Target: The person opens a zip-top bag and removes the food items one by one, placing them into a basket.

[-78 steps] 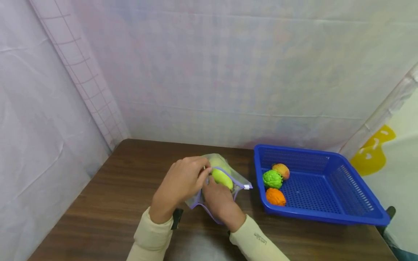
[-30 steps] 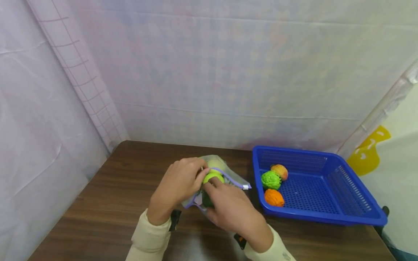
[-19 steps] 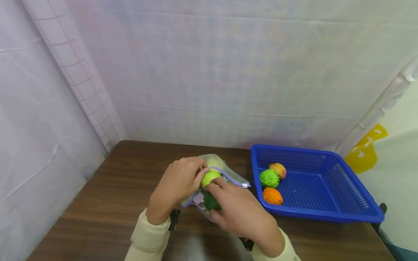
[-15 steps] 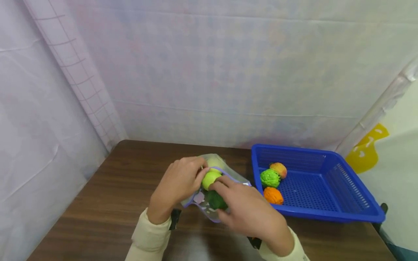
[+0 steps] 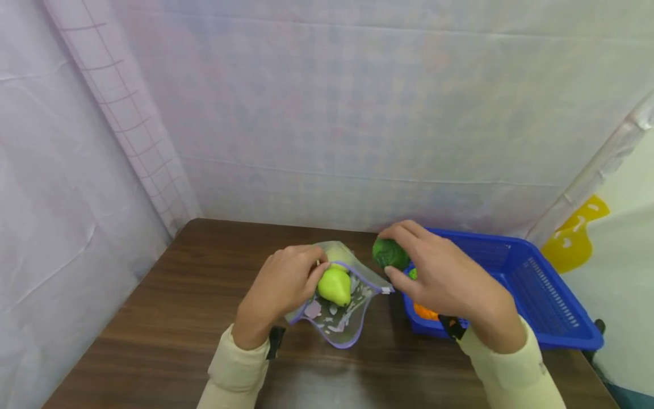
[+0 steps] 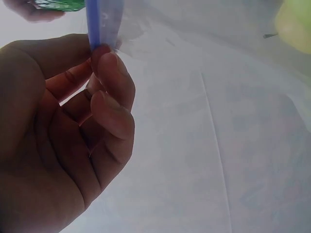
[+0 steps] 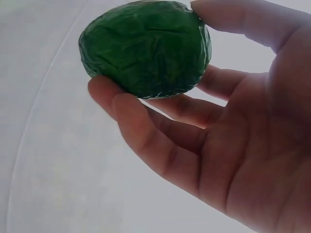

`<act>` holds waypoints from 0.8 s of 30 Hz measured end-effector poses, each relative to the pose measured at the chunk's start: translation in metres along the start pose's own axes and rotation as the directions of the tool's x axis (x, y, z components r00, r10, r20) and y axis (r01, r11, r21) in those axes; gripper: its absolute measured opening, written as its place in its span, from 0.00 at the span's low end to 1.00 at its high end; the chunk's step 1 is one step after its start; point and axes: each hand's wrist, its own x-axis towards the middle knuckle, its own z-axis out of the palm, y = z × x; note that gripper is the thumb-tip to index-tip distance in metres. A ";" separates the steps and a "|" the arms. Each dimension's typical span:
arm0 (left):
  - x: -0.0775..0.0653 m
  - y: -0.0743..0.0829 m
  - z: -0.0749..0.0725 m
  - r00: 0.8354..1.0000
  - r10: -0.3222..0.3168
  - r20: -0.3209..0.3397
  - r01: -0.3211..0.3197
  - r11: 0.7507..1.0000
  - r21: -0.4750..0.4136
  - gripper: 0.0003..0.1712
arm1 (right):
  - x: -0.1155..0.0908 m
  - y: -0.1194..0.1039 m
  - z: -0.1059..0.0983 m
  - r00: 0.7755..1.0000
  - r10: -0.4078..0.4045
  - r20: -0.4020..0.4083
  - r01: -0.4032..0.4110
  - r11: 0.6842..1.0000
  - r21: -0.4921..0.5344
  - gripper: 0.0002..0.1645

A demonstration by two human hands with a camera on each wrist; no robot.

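Note:
My right hand (image 5: 447, 278) holds a dark green, rounded toy vegetable (image 5: 389, 253) between thumb and fingers, raised beside the basket's near-left corner. Its surface looks wrinkled and shiny in the right wrist view, where the fingers (image 7: 160, 141) curl under it. On the table lies a clear zip bag (image 5: 339, 335) with a purple zip edge, its mouth spread wide. My left hand (image 5: 281, 284) pinches the bag's edge; the left wrist view shows the purple strip (image 6: 99, 24) between thumb and fingertips. A yellow-green pear (image 5: 335, 286) sits in the bag, with a paler rounded shape behind it.
A blue perforated basket (image 5: 511, 336) stands at the table's right. An orange toy (image 5: 425, 312) and a bright green one (image 5: 413, 274) show in it, partly hidden by my right hand. The brown table (image 5: 168, 318) meets a pale curtain (image 5: 357, 142) behind.
My right hand has lifted the dark green toy vegetable out of the bag and moved right and up toward the basket. The pear is now more exposed. My left hand stays at the bag's edge.

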 end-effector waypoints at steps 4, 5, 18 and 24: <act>0.000 -0.001 0.001 1.000 0.007 -0.007 -0.007 1.000 -0.003 0.05 | 0.007 0.022 -0.014 0.995 0.075 0.064 -0.071 0.996 -0.055 0.27; 0.000 -0.001 0.001 1.000 0.008 -0.007 -0.008 1.000 -0.004 0.05 | 0.008 0.029 -0.017 0.992 0.095 0.086 -0.090 0.994 -0.065 0.27; 0.001 0.000 0.001 1.000 -0.001 0.008 0.001 1.000 -0.012 0.05 | 0.019 0.123 -0.009 0.935 0.251 0.250 -0.235 0.968 -0.092 0.22; 0.001 0.001 0.000 0.999 -0.015 0.029 0.016 1.000 -0.024 0.05 | 0.018 0.163 0.004 0.896 0.307 0.321 -0.281 0.951 -0.126 0.22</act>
